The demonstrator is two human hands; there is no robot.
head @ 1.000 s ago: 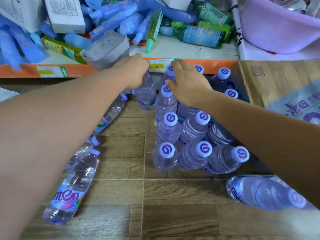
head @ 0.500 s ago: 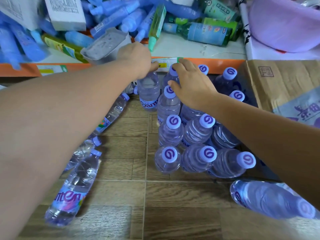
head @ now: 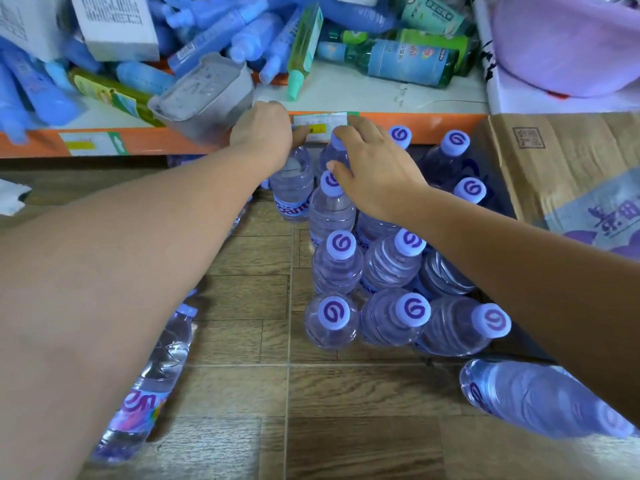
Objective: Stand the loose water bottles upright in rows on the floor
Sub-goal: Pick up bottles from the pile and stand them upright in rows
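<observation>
Barely shifted, your left hand (head: pixel 263 135) still curls round the bottle (head: pixel 292 192) while your right hand (head: pixel 375 174) rests open-fingered on the standing bottles (head: pixel 337 268); a nudge could topple them.

Floor (head: pixel 346 393): wood-pattern planks with pale seams.
Standing on it: water bottles (head: pixel 337 268), purple-capped, upright in close rows; a single bottle (head: pixel 292 192) upright just left of the back row.
Lying on it: left loose bottle (head: pixel 152 386); right loose bottle (head: pixel 540 396).
Shelf (head: pixel 363 91): white top, orange edge, carrying blue bottles (head: pixel 221 32), green bottles (head: pixel 408 60) and a grey tray (head: pixel 204 95).
</observation>
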